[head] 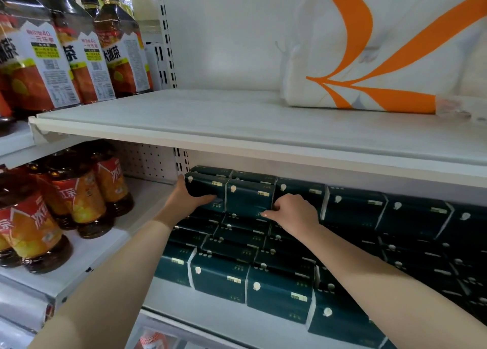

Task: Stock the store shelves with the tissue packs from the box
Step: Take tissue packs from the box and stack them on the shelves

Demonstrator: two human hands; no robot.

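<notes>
1. Both forearms are reaching up from the bottom edge toward the lower shelf.
2. I am gripping the leftmost top pack with my left hand; my thumb is lying across its dark front and my fingers are wrapping round its left end.
3. My right hand is curling round the right edge of the neighbouring pack, with my fingertips tucking in beside the next pack along.
4. These two packs are sitting side by side, touching, at the back on top of the stacked tissue packs, which are filling the lower shelf in dark green rows.
5. Tea bottles are standing in the bay to the left.
6. Above, the upper shelf is carrying a white-and-orange bundle at its right end.
</notes>
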